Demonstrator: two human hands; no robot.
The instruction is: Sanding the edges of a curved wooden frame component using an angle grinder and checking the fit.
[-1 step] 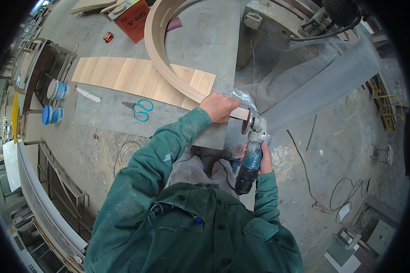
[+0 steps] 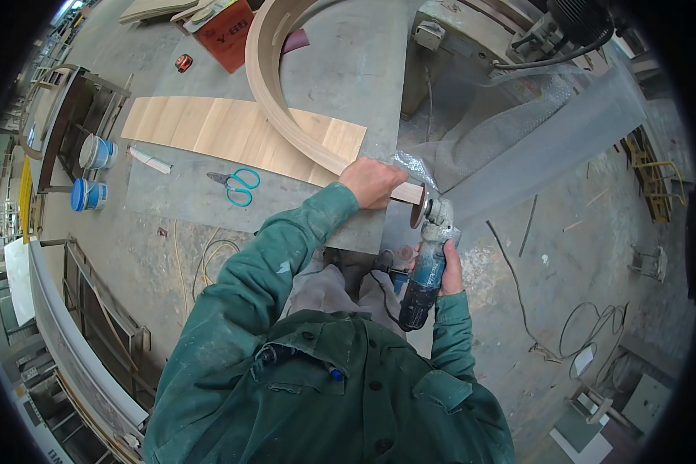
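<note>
My left hand is closed around a curved wooden strip, close to its near end. That end pokes out past my fingers, and the brown disc of an angle grinder is right at it; contact looks likely, though I cannot tell for sure. Wrapped around the grinder's body, my right hand holds the tool upright in the picture, its head away from me. Beneath the strip lies a tapered, pale wooden panel on the grey worktable.
Teal-handled scissors, a white rolled piece and a tape measure lie on the table. A red box stands at the back. Bubble wrap spreads to the right. Two buckets stand left; cables cross the floor.
</note>
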